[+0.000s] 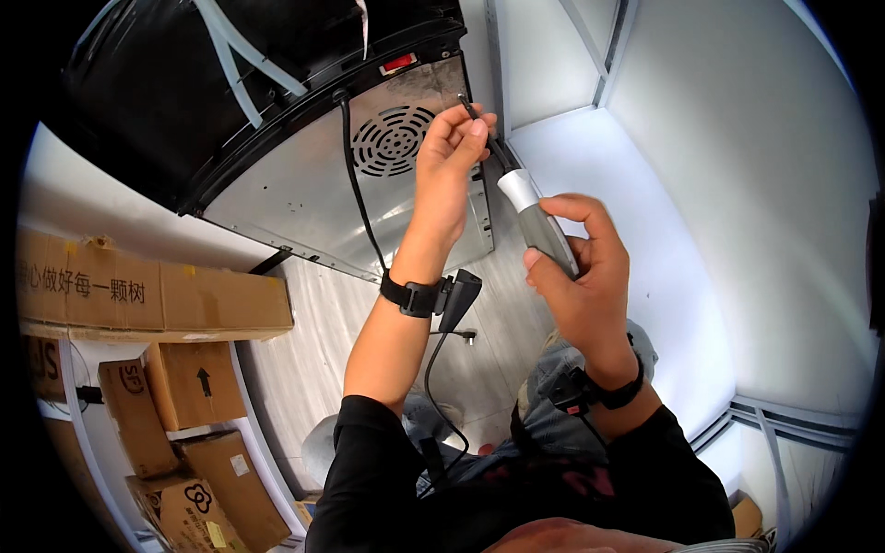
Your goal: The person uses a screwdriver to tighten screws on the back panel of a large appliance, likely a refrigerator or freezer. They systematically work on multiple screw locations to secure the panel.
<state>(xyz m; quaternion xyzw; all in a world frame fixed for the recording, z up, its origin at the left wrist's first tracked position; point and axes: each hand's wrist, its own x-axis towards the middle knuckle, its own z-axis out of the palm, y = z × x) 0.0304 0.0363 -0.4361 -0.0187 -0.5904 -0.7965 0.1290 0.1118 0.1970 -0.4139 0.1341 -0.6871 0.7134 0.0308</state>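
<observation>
My right hand (590, 286) is wrapped around the grey handle of a screwdriver (542, 229) with a silver collar and a dark shaft. The shaft points up and to the left. My left hand (452, 152) pinches that shaft close to its tip. The tip lies at the upper right edge of a metal panel (304, 194) on a black machine (203, 83); whether it sits in a screw is too small to tell. Round vent slots (396, 141) mark the panel beside my left hand.
A black power cord (358, 180) hangs from the machine, a red switch (398, 64) beside it. Cardboard boxes (198, 382) fill a shelf at the left. White wall panels (747, 166) stand at the right. Black straps with small devices (415, 297) circle both wrists, a cable trailing from the left one.
</observation>
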